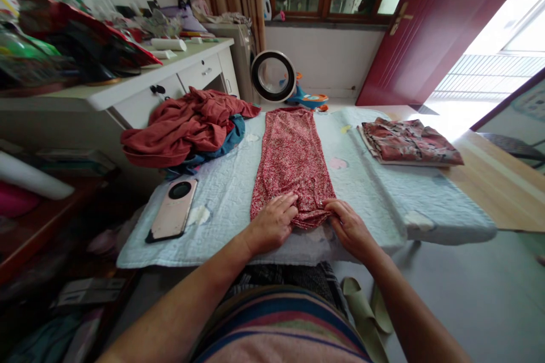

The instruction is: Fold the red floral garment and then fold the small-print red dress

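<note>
A red garment with a small floral print (292, 153) lies in a long narrow strip down the middle of the pale blue quilted cover (361, 198). At its near end, my left hand (275, 221) rests on the left part with the fingers curled onto the cloth. Opposite it, my right hand (347, 224) pinches the near right corner between thumb and fingers. Small folds bunch up between the two hands. My left fingertips are partly hidden, pressed against the fabric.
Left on the cover are a heap of rust-red clothes (183, 127), a blue cloth (232, 139) under it, and a phone (174, 210). Folded patterned clothes (411, 142) sit at right. Behind stand a white desk (170, 82), a washing machine's open round door (273, 76) and a red door (421, 22).
</note>
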A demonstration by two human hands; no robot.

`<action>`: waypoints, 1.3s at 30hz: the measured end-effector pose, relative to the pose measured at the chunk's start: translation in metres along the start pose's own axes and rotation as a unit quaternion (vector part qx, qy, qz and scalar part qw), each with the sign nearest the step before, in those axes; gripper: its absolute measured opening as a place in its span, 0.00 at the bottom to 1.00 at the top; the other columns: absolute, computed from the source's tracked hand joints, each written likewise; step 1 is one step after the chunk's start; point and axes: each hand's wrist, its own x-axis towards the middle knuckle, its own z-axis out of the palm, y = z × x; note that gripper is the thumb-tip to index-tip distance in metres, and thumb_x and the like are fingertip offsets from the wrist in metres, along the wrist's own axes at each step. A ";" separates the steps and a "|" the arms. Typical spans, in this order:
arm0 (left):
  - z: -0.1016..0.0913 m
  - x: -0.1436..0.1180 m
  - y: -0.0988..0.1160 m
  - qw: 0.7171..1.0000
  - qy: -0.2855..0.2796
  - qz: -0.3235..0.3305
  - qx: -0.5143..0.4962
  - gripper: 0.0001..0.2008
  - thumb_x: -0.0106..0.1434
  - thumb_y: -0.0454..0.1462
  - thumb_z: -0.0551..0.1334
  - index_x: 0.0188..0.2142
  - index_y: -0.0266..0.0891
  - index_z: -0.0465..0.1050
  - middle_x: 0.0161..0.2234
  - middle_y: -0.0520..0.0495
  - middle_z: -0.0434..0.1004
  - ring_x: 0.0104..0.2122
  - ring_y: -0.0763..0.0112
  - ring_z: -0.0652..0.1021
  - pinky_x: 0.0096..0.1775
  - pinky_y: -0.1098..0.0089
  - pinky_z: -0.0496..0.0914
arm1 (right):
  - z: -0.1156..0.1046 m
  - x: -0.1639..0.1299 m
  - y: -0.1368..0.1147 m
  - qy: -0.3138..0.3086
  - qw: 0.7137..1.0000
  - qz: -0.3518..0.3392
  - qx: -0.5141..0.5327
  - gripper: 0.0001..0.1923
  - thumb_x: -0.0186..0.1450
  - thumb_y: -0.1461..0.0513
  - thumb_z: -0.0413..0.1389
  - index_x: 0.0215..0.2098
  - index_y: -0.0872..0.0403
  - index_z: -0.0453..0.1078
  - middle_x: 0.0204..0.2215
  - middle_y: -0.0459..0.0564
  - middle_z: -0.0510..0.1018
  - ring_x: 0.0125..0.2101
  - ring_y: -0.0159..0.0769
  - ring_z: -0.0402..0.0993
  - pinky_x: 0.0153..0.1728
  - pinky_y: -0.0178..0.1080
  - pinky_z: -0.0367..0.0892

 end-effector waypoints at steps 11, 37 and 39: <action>-0.001 0.007 -0.008 0.998 -0.039 0.009 -0.052 0.16 0.64 0.31 0.56 0.51 0.35 0.68 0.62 0.38 0.66 0.64 0.59 0.63 0.64 0.55 0.60 | -0.011 -0.010 0.018 -0.046 0.997 -0.019 -0.056 0.30 0.57 0.72 0.52 0.58 0.50 0.64 0.56 0.54 0.70 0.57 0.45 0.64 0.58 0.52 0.62; -0.035 0.024 -0.015 0.975 -0.113 -0.049 -0.186 0.18 0.67 0.36 0.52 0.56 0.37 0.65 0.58 0.39 0.70 0.58 0.58 0.70 0.60 0.60 0.62 | 0.011 0.055 0.029 -0.038 0.980 0.072 0.181 0.07 0.69 0.60 0.47 0.41 0.51 0.65 0.29 0.44 0.70 0.30 0.33 0.67 0.35 0.37 0.64; -0.037 0.026 -0.016 0.972 -0.115 -0.059 -0.196 0.17 0.68 0.37 0.52 0.54 0.38 0.66 0.54 0.40 0.73 0.55 0.58 0.72 0.57 0.60 0.64 | 0.011 0.057 0.026 -0.050 0.984 0.060 0.163 0.08 0.69 0.60 0.46 0.42 0.51 0.65 0.31 0.45 0.71 0.33 0.35 0.68 0.38 0.39 0.65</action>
